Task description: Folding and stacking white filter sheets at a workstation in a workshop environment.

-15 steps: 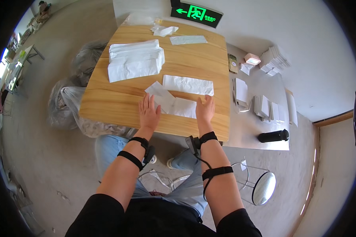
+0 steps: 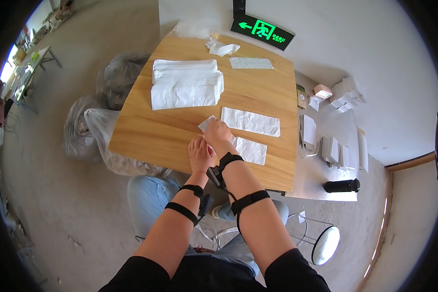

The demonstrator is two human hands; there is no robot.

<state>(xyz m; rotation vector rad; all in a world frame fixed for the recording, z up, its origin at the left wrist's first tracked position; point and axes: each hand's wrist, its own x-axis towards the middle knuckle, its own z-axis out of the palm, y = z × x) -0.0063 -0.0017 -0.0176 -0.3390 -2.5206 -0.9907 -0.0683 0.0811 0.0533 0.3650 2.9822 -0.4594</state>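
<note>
On the wooden table (image 2: pixel 180 126), my right hand (image 2: pixel 218 131) is closed over a thin white sheet (image 2: pixel 206 122), whose corner shows past the fingers. Just below it my left hand (image 2: pixel 201 154) lies with curled fingers, close to the same sheet; what they pinch, if anything, is hidden. To the right of my hands lies a crinkled white strip (image 2: pixel 250 151), partly covered by my right wrist. A second crinkled white strip (image 2: pixel 251 121) sits beyond it. At the far left of the tabletop rests a thick stack of white sheets (image 2: pixel 186 83).
A crumpled white piece (image 2: pixel 222 47) and a flat pale strip (image 2: pixel 251 63) lie at the table's far end. Stuffed clear plastic bags (image 2: pixel 100 138) stand at the left. On the metal side table (image 2: pixel 314 180) are a black bottle (image 2: pixel 341 186) and white packets (image 2: pixel 332 150). A round stool (image 2: pixel 325 246) stands right.
My hands have come together over the slanted sheet, the right one crossing leftward onto it. The fingers have gone from spread to curled. The whole view has shifted.
</note>
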